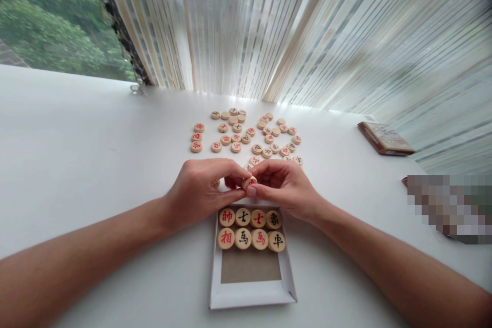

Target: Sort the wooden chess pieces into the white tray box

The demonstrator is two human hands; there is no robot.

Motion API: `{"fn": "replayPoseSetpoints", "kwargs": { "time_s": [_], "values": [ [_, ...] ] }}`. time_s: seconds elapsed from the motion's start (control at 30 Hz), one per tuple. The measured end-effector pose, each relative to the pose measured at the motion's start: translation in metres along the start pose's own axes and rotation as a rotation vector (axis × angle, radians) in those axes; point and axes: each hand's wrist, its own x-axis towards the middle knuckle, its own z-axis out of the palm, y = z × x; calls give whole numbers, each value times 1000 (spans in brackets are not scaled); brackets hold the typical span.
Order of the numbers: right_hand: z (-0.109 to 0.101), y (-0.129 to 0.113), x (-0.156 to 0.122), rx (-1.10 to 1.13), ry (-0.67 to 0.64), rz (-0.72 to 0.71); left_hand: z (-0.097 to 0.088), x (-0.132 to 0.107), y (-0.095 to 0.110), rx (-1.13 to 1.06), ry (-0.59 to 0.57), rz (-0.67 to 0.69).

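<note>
My left hand (203, 184) and my right hand (282, 184) meet just above the far end of a shallow white cardboard box (251, 292). Both pinch one round wooden chess piece (248, 182) with a red mark between their fingertips. Inside the box lie two rows of wooden pieces (250, 229) with red and black characters; the near half shows a bare brown bottom. Beyond my hands, several loose pieces (246, 133) are scattered on the white table (77, 154).
A flat brown box lid (385, 138) lies at the far right near the striped curtain (307, 25). A blurred-out object (449, 207) sits at the right edge. A window with green trees (49, 25) is at the far left.
</note>
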Motion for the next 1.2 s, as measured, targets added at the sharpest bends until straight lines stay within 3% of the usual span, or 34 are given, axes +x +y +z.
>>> {"fn": "replayPoseSetpoints", "kwargs": {
  "time_s": [0.53, 0.77, 1.0, 1.2],
  "values": [
    [-6, -5, 1, 73, -58, 17, 1, 0, -2, -102, 52, -76],
    [-3, -1, 2, 98, 8, 72, 2, -1, -3, -74, 29, -12],
    [0, 4, 0, 8, 70, 31, 5, -1, -2, 14, 3, 69],
    [-2, -5, 0, -78, 11, -20, 3, 2, 0, 6, 15, 60]
  ]
}}
